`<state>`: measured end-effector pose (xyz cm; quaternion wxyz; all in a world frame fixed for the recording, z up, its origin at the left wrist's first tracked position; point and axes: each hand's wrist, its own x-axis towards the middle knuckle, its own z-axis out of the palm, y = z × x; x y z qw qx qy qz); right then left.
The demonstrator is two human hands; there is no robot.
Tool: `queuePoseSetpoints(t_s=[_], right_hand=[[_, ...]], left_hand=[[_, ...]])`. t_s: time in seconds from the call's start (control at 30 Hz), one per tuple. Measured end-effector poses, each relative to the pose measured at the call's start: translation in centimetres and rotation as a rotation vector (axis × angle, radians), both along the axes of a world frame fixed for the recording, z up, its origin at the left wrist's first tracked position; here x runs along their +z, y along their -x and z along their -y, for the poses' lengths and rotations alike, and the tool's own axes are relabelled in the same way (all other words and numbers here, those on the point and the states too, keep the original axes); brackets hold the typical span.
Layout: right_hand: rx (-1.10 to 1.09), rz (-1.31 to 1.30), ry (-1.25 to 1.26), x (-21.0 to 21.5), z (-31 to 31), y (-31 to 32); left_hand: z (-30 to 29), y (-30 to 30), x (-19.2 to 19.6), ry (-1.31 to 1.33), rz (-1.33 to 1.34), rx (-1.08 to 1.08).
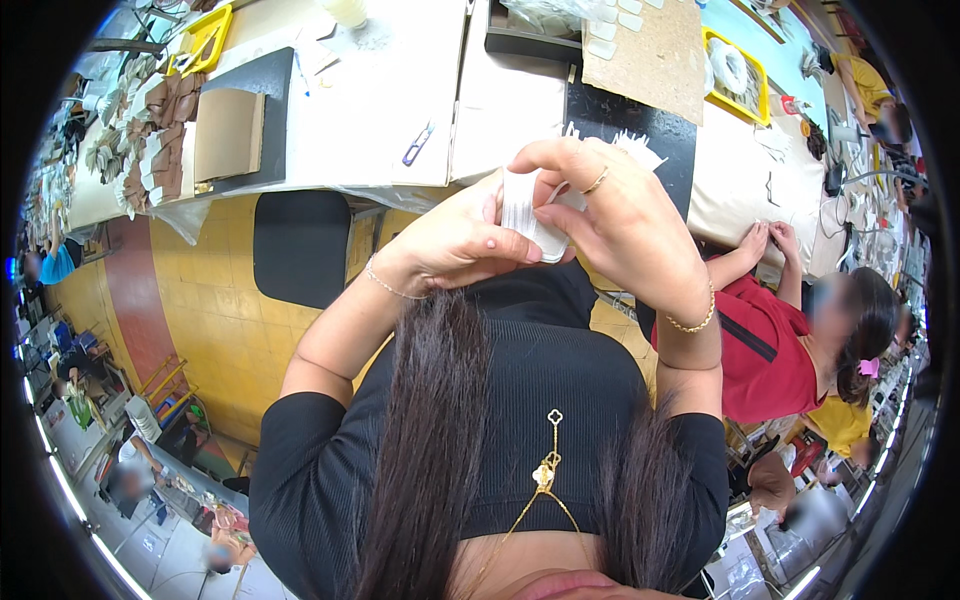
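Observation:
My left hand [450,238] is closed round a thick stack of thin white pieces [519,208], held upright above my lap. Its thumb lies across the lower end of the stack. The right hand [628,218] curves over the stack from the other side, with its index finger at the top edge. The right thumb and fingertips are closed on the pieces at the right, where some stand apart from the stack. Whether the pieces are paper, fabric or leather I cannot tell. A small pair of blue-handled thread snips [417,145] lies on the white table beyond my hands.
Brown and pale cut pieces [155,135] are heaped at the left, beside a brown board [228,133]. A tan board [645,62] and yellow trays [738,72] are at the far right. A black stool [300,248] stands at left. A person in red [745,345] works close on my right.

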<state>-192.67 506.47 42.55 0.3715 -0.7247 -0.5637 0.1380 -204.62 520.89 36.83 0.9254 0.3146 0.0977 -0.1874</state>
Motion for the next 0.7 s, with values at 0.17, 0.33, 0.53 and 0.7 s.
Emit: queuePoseSetpoints(t_s=[0.17,0.33,0.53,0.7], right_hand=[[-0.023,-0.036,0.009,0.0,0.0,0.0],[-0.104,-0.130,0.080,0.4,0.3,-1.3],[-0.119,-0.112,0.093,0.4,0.4,-1.4],[-0.118,-0.095,0.079,0.3,0.3,-1.3]], left_hand=[[0.2,-0.3,0.3,0.063,-0.067,0.014],[0.4,-0.1,0.5,0.198,-0.162,0.011],[0.3,-0.2,0.6,0.183,-0.164,-0.029],[0.4,-0.1,1.0,0.204,-0.140,-0.004]])
